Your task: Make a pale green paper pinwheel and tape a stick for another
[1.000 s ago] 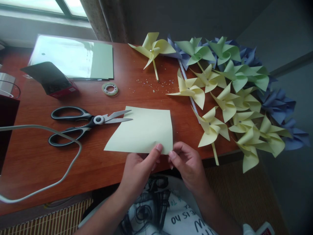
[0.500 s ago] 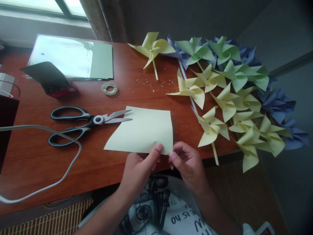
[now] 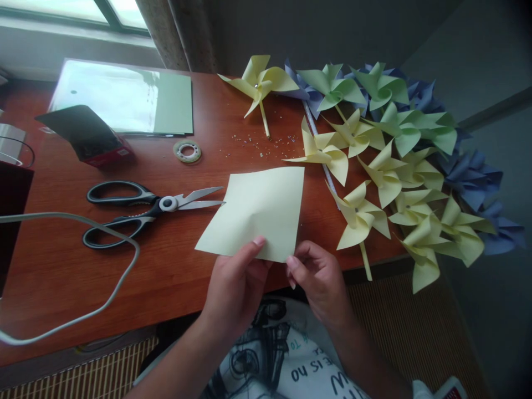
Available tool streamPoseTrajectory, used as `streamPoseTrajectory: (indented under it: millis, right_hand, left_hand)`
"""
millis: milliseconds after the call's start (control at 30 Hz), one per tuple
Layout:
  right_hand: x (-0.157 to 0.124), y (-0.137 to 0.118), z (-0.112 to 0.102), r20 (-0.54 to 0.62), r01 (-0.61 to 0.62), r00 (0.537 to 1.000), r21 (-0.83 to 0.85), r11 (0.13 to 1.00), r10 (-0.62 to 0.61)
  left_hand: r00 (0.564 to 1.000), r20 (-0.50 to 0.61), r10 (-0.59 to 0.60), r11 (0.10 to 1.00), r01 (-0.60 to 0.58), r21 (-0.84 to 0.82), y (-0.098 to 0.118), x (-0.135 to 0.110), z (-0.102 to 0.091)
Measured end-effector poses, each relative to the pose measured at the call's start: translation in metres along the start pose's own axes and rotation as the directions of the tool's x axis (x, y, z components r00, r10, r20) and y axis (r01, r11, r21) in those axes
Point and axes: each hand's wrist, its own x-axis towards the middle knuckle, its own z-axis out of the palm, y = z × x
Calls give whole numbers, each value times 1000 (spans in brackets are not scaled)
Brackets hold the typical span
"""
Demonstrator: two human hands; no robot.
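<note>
A pale yellow sheet of paper (image 3: 261, 208) is held over the near edge of the desk, slightly bent around the thumb. My left hand (image 3: 239, 277) grips its lower edge, thumb on top and fingers underneath. The near right corner is pinched between the thumb and fingers of my right hand (image 3: 318, 277). Black-handled scissors (image 3: 160, 205) lie with blades apart to the left, their tips by the paper's left side. Several yellow paper pinwheels (image 3: 359, 216) lie to the right of my right hand.
Green pinwheels (image 3: 332, 86) and blue pinwheels (image 3: 474, 177) crowd the desk's right side. A tape roll (image 3: 187, 151), an open red box (image 3: 103, 147) and a clear sleeve with green sheets (image 3: 174, 102) lie at the back left. A white cable (image 3: 133, 260) loops across the left.
The paper has shifted right and turned a little, its far edge now higher. My left thumb has slid left along the near edge. My right hand stays at the corner.
</note>
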Motion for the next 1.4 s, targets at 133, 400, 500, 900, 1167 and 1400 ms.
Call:
streamPoseTrajectory:
  millis: [133,400,500,900,1167,1400]
  right_hand:
    - [1,2,2,-11,9,1000,21,1000,-9]
    - [0,0,3,-6,-14,1000,39,999,15]
    - [0,1,4,-11,-13,1000,38,999,13]
    - [-1,3,4,-3,46,999,39,998,-46]
    - [-1,4,4,-4,93,996,61,994,-93]
    - [-1,8,5,-47,110,993,102,989,-106]
  left_hand:
    - [1000,30,-4,998,6,-65,3,0,4]
    - [998,-18,59,995,-60,-80,8,4,9]
    - [998,-29,62,993,-64,-102,7,3,9]
    - [996,-26,86,980,-89,-179,8,0,12]
    - [997,-20,79,974,-81,-212,8,1,14]
    - [997,-34,70,974,-76,-212,8,-2,15]
